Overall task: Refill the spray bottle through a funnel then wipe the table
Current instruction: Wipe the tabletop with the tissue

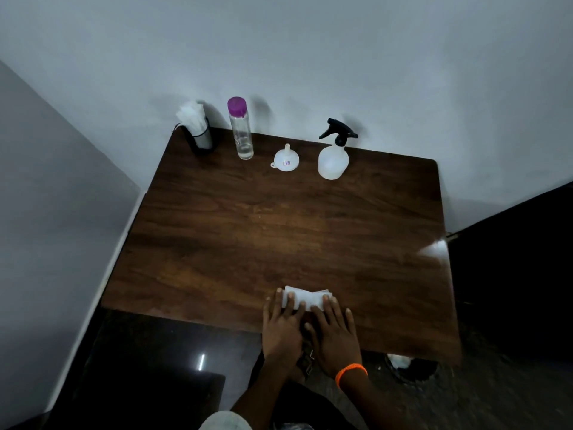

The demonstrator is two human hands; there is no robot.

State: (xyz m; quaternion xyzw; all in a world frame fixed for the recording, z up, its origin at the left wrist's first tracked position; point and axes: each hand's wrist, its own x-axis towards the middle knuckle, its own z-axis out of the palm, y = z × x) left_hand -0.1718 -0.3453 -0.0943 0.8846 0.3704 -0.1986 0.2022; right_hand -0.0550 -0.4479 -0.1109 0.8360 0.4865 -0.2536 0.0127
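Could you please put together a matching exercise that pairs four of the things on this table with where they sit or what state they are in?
Things:
1. spray bottle
2. funnel
3. clear bottle
4. white cloth

Places or states:
A. folded at the near edge, under both hands
B. purple cap on, a little liquid at the bottom
C. mouth down, spout pointing up
D. black trigger head on, furthest right in the back row

Pairs: 1-D, 2-C, 3-B, 4-A

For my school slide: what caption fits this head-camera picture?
Both hands press a white tissue flat on the wooden table.
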